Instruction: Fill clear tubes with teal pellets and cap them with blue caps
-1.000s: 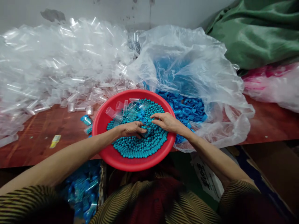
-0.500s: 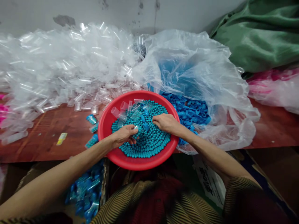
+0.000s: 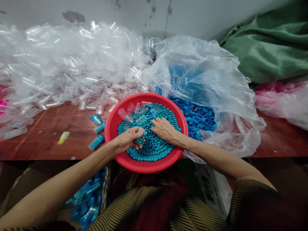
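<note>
A red basin (image 3: 113, 126) at the table's front edge holds a heap of small teal beads (image 3: 156, 149) and a few clear empty tubes (image 3: 131, 112) at its far side. My left hand (image 3: 127, 141) is closed around a clear tube part-filled with teal beads (image 3: 141, 134), held just above the heap. My right hand (image 3: 165, 128) rests palm down on the beads, fingers bent and pressing toward the tube's mouth. Whether it pinches any beads is hidden.
A large pile of clear tubes (image 3: 72, 67) covers the back left. A clear bag of blue caps (image 3: 197, 117) lies right of the basin. Three filled tubes (image 3: 97, 131) lie on the wooden table (image 3: 48, 141). A box of filled tubes (image 3: 88, 199) sits below.
My left hand lifted the tube out of the beads and drew it slightly back. My right hand slid left to meet it. The camera view shifted a little.
</note>
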Demonstrator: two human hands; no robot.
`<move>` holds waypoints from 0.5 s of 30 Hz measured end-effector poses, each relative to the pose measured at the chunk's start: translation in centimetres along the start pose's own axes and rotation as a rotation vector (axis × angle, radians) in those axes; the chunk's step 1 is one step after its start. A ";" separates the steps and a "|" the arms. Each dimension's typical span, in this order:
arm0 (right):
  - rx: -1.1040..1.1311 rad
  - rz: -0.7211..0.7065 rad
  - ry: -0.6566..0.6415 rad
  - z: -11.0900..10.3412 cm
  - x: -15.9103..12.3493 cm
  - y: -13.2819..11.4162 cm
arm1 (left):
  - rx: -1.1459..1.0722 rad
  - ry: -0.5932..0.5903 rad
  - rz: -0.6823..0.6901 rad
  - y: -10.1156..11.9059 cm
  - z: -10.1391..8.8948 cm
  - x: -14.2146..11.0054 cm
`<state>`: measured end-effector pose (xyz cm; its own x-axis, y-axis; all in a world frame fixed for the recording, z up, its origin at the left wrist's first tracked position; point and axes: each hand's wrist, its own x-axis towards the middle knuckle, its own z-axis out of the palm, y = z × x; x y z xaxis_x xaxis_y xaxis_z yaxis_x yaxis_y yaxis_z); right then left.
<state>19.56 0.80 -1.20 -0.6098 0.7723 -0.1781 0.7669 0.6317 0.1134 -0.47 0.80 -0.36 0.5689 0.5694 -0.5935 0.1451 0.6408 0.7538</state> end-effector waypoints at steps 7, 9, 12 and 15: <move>0.003 0.003 -0.033 0.4 -0.6 -2.0 | 0.074 -0.016 0.130 -0.2 0.5 0.3; 0.032 -0.012 -0.099 0.5 -0.6 -2.2 | 0.144 0.019 0.209 -0.2 0.6 0.4; 0.095 0.111 -0.140 0.0 -0.7 -1.7 | 0.233 0.070 0.279 -0.4 0.6 0.4; 0.233 0.281 -0.044 -1.0 -0.8 -1.2 | 0.224 0.072 0.263 -0.5 0.6 0.6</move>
<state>18.97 -0.49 -0.16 -0.3639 0.9064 -0.2143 0.9312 0.3595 -0.0607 0.29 0.52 -0.92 0.5528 0.7402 -0.3828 0.1796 0.3427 0.9221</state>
